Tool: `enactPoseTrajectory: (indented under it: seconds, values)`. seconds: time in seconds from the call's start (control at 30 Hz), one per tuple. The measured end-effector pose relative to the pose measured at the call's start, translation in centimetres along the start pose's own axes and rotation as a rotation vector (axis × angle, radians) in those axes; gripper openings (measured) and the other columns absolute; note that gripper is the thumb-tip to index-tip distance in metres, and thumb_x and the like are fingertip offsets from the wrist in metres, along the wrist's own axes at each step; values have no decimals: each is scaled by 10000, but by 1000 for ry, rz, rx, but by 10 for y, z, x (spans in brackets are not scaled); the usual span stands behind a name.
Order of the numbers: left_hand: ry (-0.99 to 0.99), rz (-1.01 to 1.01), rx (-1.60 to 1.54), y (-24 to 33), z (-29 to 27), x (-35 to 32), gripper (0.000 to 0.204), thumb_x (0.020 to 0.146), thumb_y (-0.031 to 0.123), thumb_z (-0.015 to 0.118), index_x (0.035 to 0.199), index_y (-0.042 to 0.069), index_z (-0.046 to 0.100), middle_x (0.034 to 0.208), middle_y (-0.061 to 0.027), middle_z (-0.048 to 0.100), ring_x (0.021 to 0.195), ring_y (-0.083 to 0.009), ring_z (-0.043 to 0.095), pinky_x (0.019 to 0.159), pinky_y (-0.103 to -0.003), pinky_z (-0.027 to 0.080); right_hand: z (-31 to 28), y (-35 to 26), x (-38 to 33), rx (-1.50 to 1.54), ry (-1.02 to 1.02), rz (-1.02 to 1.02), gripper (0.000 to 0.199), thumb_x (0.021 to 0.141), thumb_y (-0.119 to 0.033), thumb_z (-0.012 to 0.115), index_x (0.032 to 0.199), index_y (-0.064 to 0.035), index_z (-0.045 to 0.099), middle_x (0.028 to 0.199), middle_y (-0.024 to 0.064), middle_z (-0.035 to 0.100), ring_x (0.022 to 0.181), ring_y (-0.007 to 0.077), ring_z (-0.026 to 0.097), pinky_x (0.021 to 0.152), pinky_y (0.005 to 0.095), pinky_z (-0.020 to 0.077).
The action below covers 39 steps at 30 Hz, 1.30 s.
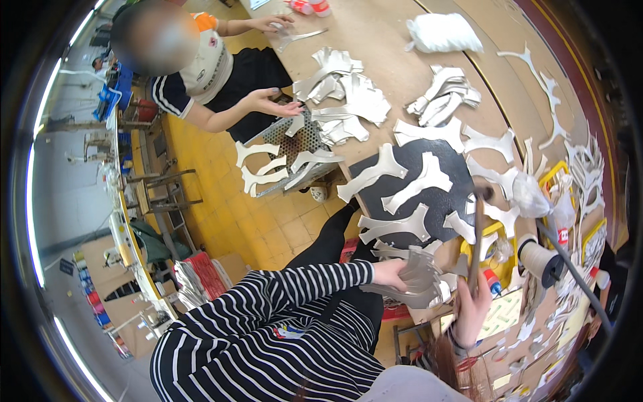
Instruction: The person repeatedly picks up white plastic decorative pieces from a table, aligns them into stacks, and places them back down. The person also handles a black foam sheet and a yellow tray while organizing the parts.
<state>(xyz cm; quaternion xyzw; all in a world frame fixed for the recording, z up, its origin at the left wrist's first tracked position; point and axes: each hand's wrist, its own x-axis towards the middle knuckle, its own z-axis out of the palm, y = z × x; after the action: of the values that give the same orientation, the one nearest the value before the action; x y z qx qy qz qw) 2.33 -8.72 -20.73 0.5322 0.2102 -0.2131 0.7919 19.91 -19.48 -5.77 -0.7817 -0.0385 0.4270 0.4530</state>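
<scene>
grey-white cut pieces sit stacked in the left hand, fingers closed on them, near the dark mat on the surface; the right hand, just right, grips an upright brush handle

The left hand gripped a stack of grey cutouts just below the black mat; the right hand, beside the stack, held a brush upright over the mat's edge.

Pale grey cutouts are lying on a black mat; a black-and-white striped sleeve is showing.
</scene>
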Motion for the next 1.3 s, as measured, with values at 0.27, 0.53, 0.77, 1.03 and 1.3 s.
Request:
enactPoseTrajectory:
  seconds: [0.27, 0.53, 0.77, 1.03, 1.3]
  values:
    - [311, 129, -468, -29, -47, -70, 438, 753, 24, 710, 1167, -11, 570, 1038, -53, 652, 940, -119, 598, 848, -271, 475, 204, -45, 106, -291, -294, -543, 386, 839, -143, 656, 1169, 44, 584, 670, 12, 562, 538, 79, 458, 500, 258, 395]
    - [454, 145, -683, -49, -58, -92, 435, 747, -32, 657, 1172, -18, 569, 1042, -68, 651, 945, -134, 617, 838, -265, 490, 287, -61, 94, -342, -353, -597, 491, 842, -219, 611, 1276, -18, 501, 931, 253, 649, 922, 422, 612, 801, 453, 487]
    - [578, 97, -741, -14, -68, -100, 433, 787, -20, 664, 1195, -14, 517, 1050, -71, 621, 937, -147, 612, 837, -295, 502, 212, -58, 93, -67, -408, -746, 318, 904, -116, 607, 1218, -64, 585, 945, 41, 598, 745, 87, 556, 659, 223, 447]
    - [507, 196, -603, 46, -59, -63, 445, 805, 21, 695, 1207, -4, 507, 1105, -64, 601, 983, -143, 591, 861, -296, 486, 89, 24, 54, 346, -268, -45, 495, 877, -21, 613, 1337, 21, 434, 1145, 48, 526, 921, 70, 539, 820, 211, 453]
    - [448, 127, -358, 73, -30, -28, 437, 796, -4, 694, 1193, -23, 513, 1092, -74, 607, 983, -147, 592, 856, -298, 493, 83, 66, 21, 636, 91, -94, 438, 838, 69, 637, 1246, 33, 482, 942, 32, 598, 848, 85, 588, 773, 212, 489]
